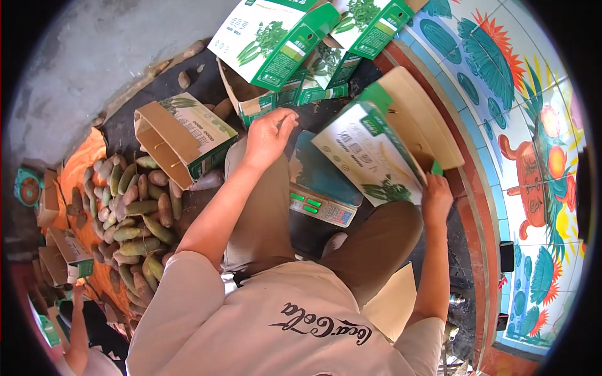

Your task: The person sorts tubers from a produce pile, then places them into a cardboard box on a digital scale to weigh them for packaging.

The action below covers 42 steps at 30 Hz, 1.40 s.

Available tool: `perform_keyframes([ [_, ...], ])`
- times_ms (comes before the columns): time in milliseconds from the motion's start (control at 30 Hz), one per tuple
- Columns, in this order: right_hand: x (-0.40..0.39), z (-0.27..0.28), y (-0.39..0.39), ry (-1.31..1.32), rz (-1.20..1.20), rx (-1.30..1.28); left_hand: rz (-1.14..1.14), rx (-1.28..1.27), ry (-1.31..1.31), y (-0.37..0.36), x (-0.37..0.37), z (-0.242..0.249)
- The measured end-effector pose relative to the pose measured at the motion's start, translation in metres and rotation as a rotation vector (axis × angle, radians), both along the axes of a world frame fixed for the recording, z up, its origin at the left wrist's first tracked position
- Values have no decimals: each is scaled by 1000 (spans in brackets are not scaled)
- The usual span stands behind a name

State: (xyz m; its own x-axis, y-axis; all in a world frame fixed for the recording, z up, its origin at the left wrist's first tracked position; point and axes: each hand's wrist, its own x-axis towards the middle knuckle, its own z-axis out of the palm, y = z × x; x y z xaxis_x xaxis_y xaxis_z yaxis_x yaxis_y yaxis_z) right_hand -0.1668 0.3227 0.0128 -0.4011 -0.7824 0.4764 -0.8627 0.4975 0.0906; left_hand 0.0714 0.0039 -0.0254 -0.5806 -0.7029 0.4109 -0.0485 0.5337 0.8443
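Observation:
My right hand (437, 199) grips the lower edge of an open green and white cardboard box (376, 147), printed with vegetables and tilted with its brown inside facing right. A small green flap sticks up beside the fingers. My left hand (268, 139) is raised over my left knee, its fingers curled in to the thumb; nothing shows in them. Between my legs is a digital scale (323, 169) with lit green displays; the tilted box covers part of its right side. Left of my left knee, another open box (185, 138) lies on its side.
A large heap of long tubers (135, 219) spreads at left on orange sheeting (81, 160). Stacked printed boxes (276, 41) stand ahead. A painted tile wall (514, 125) curves along the right. At lower left, another person's arm (78, 326) reaches to a small box (69, 250).

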Motion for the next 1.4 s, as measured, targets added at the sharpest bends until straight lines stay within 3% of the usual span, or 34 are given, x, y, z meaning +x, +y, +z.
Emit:
perform_keyframes([
  [267,39,-43,-57,-62,257,126,74,-87,1,-10,15,-1],
  [400,52,-38,-38,-123,179,266,77,-149,-44,-14,24,-5],
  [600,91,3,-40,-133,213,90,109,-166,-33,-16,20,-7],
  [667,110,7,-42,-244,278,80,132,-163,74,-15,13,-13],
  [833,164,8,-43,-579,395,192,115,-234,-13,-8,11,-8],
  [967,163,17,-46,-636,379,147,170,-249,64,-4,1,-7],
  [1067,136,22,-52,-557,305,30,46,-32,278,-3,-6,-5],
  [1233,91,4,-66,-441,233,16,210,-35,140,-8,43,1],
  [1300,81,-15,-65,-468,223,106,279,-14,81,-16,73,-18],
  [1400,72,-29,-68,-381,235,153,465,127,-218,-25,131,-70],
])
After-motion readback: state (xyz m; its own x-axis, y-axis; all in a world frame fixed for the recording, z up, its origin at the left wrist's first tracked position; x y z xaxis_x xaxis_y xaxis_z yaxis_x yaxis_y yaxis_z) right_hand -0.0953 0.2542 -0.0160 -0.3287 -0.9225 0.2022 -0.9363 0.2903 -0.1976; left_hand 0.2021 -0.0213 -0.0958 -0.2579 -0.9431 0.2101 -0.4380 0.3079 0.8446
